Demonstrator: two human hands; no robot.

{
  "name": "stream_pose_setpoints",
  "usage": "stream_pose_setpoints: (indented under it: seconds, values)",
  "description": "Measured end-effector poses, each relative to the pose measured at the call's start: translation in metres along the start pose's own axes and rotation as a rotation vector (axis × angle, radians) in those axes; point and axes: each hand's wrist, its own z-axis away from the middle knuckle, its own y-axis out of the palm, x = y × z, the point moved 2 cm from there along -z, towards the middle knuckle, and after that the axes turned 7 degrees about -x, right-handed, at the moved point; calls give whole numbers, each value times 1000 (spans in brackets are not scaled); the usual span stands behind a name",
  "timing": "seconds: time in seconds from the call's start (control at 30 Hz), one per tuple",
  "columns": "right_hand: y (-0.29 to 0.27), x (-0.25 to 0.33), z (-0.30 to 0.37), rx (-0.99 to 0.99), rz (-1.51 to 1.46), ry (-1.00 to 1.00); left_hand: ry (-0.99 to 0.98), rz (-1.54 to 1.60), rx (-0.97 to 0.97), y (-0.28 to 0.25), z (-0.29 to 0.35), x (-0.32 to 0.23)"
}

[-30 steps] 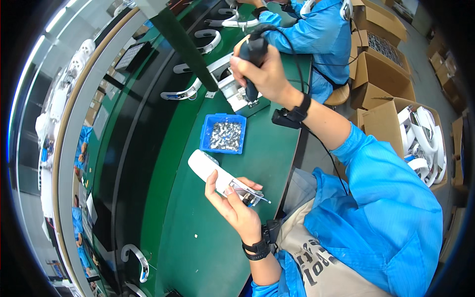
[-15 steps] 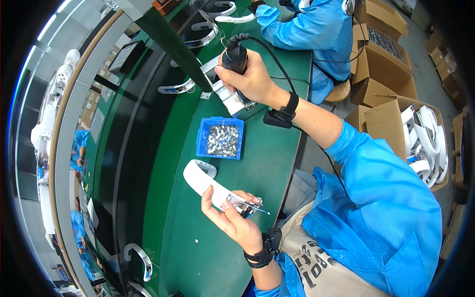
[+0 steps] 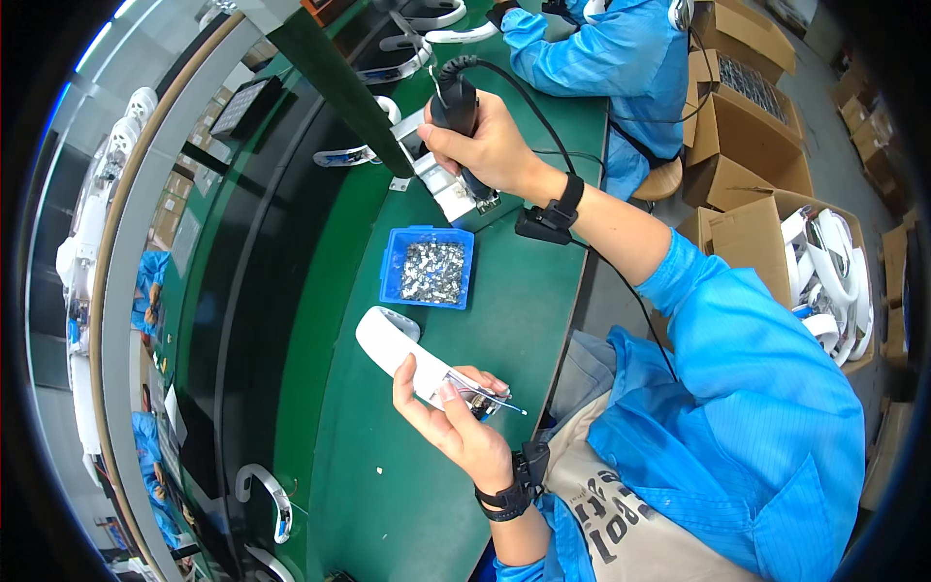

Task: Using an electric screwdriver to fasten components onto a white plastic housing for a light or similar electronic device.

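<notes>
Grips a white, curved plastic housing (image 3: 388,344) in the left hand (image 3: 461,422), just below the centre of the frame, with fingers wrapped around its lower right end beside exposed inner parts and thin wires (image 3: 499,400). Tilts its broad, rounded end toward the upper left, over a smooth green surface (image 3: 349,514). Clasps a black, cylindrical handheld tool (image 3: 454,105) in the right hand (image 3: 495,145), fingers closed around its handle, at the upper centre, with a black cable (image 3: 465,63) trailing from its top to the right. Aims its lower end down at a silver, boxy metal device (image 3: 448,199); cannot tell of any contact there. Has near the centre, between device and housing, a blue, rectangular plastic bin (image 3: 390,267) holding small, shiny metal pieces (image 3: 433,272). Has also another white, curved housing (image 3: 282,509) at the lower left, a person in a blue jacket (image 3: 621,68) at the upper right, and an open brown cardboard box (image 3: 742,242) with white, curved parts (image 3: 824,257) at the right.
</notes>
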Motion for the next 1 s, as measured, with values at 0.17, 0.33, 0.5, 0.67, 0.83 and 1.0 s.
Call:
stream_pose_setpoints:
  seconds: [0.17,0.33,0.5,0.67,0.83,1.0]
  values:
    - [3,29,18,-78,-156,13,-26,64,9,-2,1,0]
    - [33,105,41,-29,-522,-20,-65,44,61,3,0,-3]
    - [74,136,62,380,-682,-123,-42,58,86,-2,-4,6]
    - [84,149,78,298,-720,-60,-45,49,86,-2,-4,10]
    - [87,149,80,271,-692,-143,-11,82,136,-1,-5,13]
    - [100,144,79,246,-666,-229,-11,57,123,-4,-4,13]
